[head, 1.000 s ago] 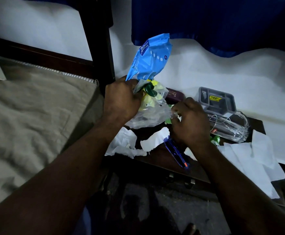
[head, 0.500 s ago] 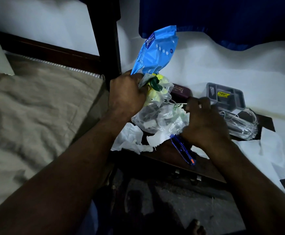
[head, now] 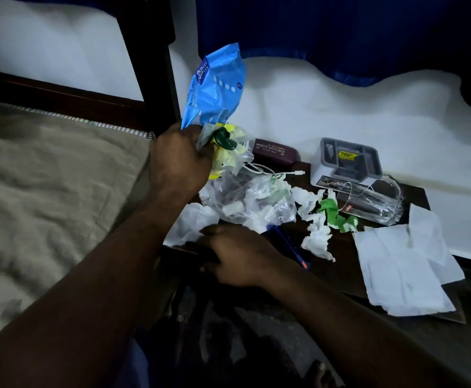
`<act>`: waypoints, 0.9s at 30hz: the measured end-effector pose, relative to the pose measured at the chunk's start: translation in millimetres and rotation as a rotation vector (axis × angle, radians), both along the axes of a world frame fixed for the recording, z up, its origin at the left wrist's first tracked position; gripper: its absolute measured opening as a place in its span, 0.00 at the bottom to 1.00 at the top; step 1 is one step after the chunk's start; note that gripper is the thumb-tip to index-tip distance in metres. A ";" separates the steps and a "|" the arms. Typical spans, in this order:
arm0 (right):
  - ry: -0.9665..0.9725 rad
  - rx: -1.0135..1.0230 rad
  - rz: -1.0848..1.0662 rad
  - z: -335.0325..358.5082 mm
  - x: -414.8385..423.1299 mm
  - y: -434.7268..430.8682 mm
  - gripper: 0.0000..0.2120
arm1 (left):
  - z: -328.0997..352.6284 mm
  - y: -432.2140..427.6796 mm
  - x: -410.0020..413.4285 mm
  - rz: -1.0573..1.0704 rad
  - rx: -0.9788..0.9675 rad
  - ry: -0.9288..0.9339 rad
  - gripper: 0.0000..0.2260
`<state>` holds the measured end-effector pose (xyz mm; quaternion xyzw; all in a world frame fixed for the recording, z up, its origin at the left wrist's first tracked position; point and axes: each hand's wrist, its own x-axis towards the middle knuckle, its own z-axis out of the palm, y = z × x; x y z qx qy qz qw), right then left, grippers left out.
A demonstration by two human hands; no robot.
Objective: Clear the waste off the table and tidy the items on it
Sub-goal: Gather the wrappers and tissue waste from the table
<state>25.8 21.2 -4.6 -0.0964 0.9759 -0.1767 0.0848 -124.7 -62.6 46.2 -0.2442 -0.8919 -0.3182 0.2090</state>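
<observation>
The left hand is fisted tight round the neck of a crinkled blue plastic wrapper and a clear plastic bag of scraps that sags onto the dark wooden table. The right hand lies loose-fingered at the table's near edge, holding nothing, its fingertips just beside a crumpled white tissue. More waste lies further right, namely balled green-and-white paper and flat white paper sheets.

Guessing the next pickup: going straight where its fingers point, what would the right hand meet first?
Likely the crumpled white tissue just left of it; the right hand points there, though depth is unclear.
</observation>
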 end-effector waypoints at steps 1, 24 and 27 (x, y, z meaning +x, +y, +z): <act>0.018 -0.058 -0.043 3.8 -2.0 5.3 0.21 | 1.2 0.5 -0.1 -0.001 0.009 0.003 0.10; 0.710 -0.440 -1.025 72.3 41.7 184.3 0.17 | 18.7 23.5 26.7 -0.316 0.281 -0.210 0.18; 0.810 -0.338 -1.069 75.6 46.1 187.8 0.11 | 25.5 35.7 39.3 -0.366 0.180 -0.099 0.30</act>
